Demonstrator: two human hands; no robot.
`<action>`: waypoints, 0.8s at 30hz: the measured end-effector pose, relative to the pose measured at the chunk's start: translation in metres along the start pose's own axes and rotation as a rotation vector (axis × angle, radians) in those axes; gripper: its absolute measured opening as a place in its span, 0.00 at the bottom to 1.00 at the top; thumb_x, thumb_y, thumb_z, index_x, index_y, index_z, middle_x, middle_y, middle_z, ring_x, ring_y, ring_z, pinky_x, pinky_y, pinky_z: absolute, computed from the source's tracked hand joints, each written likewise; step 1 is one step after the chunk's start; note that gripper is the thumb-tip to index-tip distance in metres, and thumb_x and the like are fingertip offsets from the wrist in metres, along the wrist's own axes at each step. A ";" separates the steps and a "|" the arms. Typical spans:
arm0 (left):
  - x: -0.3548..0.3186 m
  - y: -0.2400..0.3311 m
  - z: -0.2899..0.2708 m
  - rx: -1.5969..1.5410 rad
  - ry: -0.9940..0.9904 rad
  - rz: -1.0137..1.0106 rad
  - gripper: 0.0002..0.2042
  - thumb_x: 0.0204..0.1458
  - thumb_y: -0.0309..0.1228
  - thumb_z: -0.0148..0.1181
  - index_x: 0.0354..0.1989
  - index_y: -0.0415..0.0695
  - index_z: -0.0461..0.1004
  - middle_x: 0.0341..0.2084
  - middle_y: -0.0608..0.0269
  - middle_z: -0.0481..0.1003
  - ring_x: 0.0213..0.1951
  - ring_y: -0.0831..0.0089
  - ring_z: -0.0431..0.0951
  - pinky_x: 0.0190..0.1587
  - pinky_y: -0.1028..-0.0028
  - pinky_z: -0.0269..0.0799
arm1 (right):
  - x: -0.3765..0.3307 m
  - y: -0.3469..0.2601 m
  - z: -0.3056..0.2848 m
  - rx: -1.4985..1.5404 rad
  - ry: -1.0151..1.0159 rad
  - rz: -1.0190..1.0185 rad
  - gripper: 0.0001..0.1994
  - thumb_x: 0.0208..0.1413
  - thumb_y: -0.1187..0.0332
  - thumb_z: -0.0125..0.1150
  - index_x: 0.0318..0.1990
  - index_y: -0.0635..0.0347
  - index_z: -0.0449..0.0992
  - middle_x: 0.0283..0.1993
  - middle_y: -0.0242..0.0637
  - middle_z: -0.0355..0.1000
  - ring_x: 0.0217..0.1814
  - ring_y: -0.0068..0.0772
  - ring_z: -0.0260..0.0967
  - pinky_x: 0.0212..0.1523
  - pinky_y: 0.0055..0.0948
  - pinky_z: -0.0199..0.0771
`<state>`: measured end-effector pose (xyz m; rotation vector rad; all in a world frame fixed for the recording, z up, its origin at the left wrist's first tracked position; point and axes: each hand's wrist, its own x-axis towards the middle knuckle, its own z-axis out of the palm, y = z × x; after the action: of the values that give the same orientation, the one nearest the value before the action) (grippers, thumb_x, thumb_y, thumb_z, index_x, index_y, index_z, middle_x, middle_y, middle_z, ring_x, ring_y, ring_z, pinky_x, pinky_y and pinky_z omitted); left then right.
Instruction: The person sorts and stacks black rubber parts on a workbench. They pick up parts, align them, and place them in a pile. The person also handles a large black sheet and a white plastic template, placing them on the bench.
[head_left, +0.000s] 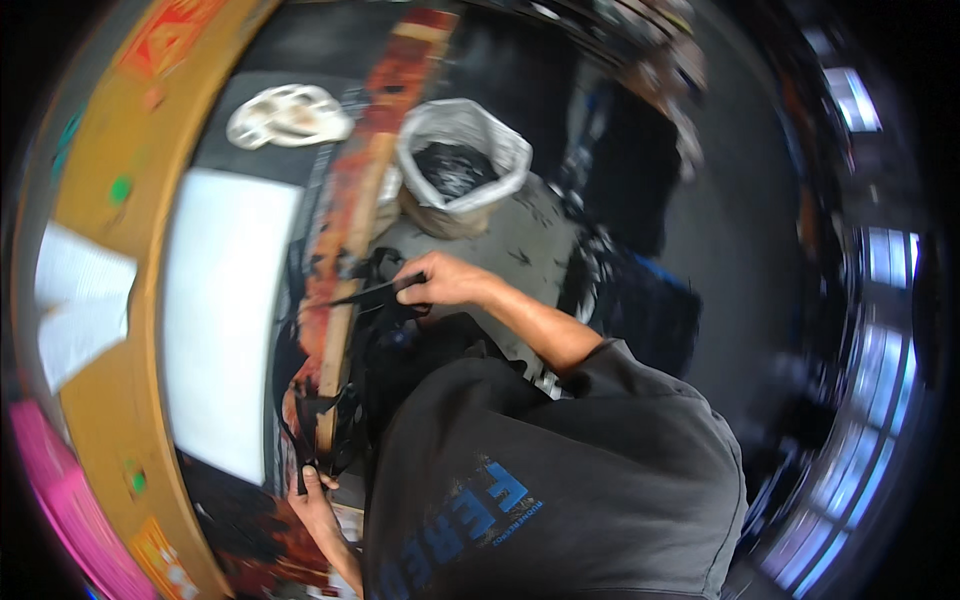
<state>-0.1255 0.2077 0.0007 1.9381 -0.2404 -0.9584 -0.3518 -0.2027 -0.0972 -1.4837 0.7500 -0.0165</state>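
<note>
My right hand (440, 278) is closed around a black flexible strip (368, 294), whose narrow end sticks out to the left over the edge of the work surface. Nearer to me, my left hand (315, 500) pinches another black, thin piece (308, 440) at the same edge. Between the two hands hangs more dark, limp material, blurred against my dark shirt; I cannot tell whether the pieces join. A red-stained wooden strip (335, 350) runs along the edge beneath them.
Beyond my right hand stands an open sack (468, 205) with black scraps inside. A white sheet (225, 320) lies to the left, with a white cut-out piece (290, 116) behind it. Further left runs an orange-brown board (110, 300) bearing papers (80, 300). Dark stacks (625, 160) stand at right.
</note>
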 end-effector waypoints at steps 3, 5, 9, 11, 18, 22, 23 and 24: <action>0.025 0.028 0.022 0.228 -0.312 0.035 0.14 0.70 0.36 0.60 0.43 0.35 0.78 0.25 0.65 0.77 0.28 0.77 0.74 0.37 0.73 0.73 | -0.069 0.050 0.016 0.086 0.424 -0.254 0.13 0.61 0.62 0.69 0.47 0.60 0.85 0.34 0.33 0.80 0.35 0.27 0.78 0.38 0.33 0.80; 0.038 0.045 0.041 0.328 -0.495 0.026 0.14 0.69 0.34 0.60 0.47 0.33 0.80 0.27 0.65 0.78 0.29 0.77 0.75 0.38 0.74 0.73 | -0.112 0.065 0.018 0.310 0.493 -0.025 0.12 0.62 0.63 0.68 0.45 0.62 0.85 0.33 0.34 0.80 0.36 0.23 0.78 0.38 0.32 0.79; 0.037 0.108 0.038 0.382 -0.683 0.228 0.14 0.69 0.35 0.59 0.44 0.31 0.78 0.22 0.62 0.76 0.28 0.76 0.75 0.38 0.73 0.74 | -0.108 -0.001 0.031 -0.093 0.782 -0.696 0.10 0.61 0.64 0.64 0.38 0.62 0.84 0.26 0.43 0.76 0.30 0.38 0.80 0.34 0.40 0.79; 0.032 0.141 0.019 0.029 -0.666 0.508 0.14 0.71 0.36 0.57 0.43 0.35 0.74 0.22 0.65 0.73 0.26 0.77 0.71 0.36 0.74 0.71 | -0.066 -0.065 0.027 -0.346 0.899 -0.909 0.08 0.57 0.65 0.63 0.32 0.60 0.83 0.25 0.46 0.76 0.30 0.44 0.80 0.34 0.42 0.80; -0.003 0.159 -0.073 -0.477 -0.028 0.616 0.13 0.71 0.38 0.57 0.48 0.38 0.74 0.26 0.70 0.67 0.26 0.80 0.63 0.31 0.75 0.64 | 0.011 -0.182 0.033 -0.789 0.556 -0.739 0.05 0.48 0.66 0.65 0.32 0.48 0.86 0.31 0.38 0.82 0.36 0.44 0.82 0.36 0.46 0.80; -0.022 0.137 -0.074 -0.624 0.255 0.565 0.11 0.71 0.36 0.56 0.48 0.39 0.74 0.27 0.70 0.67 0.26 0.81 0.61 0.31 0.76 0.62 | 0.016 -0.136 0.043 -0.558 0.787 -0.928 0.07 0.52 0.65 0.65 0.37 0.45 0.87 0.41 0.31 0.85 0.43 0.39 0.82 0.46 0.45 0.80; -0.026 0.132 -0.067 -0.534 0.197 0.562 0.10 0.71 0.35 0.57 0.48 0.39 0.74 0.25 0.70 0.68 0.25 0.81 0.63 0.30 0.76 0.64 | 0.024 -0.125 0.037 -0.433 0.921 -0.771 0.06 0.55 0.64 0.64 0.35 0.46 0.86 0.41 0.31 0.85 0.42 0.41 0.82 0.45 0.47 0.80; -0.028 0.130 -0.056 -0.366 0.077 0.525 0.10 0.71 0.34 0.57 0.48 0.39 0.74 0.25 0.68 0.69 0.24 0.79 0.65 0.29 0.75 0.67 | 0.030 -0.117 0.027 -0.427 0.965 -0.635 0.06 0.56 0.63 0.63 0.33 0.49 0.84 0.38 0.35 0.84 0.40 0.46 0.82 0.43 0.49 0.80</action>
<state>-0.0781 0.1875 0.1360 1.4654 -0.4673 -0.5327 -0.2654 -0.2076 -0.0080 -2.0776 1.0324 -1.1849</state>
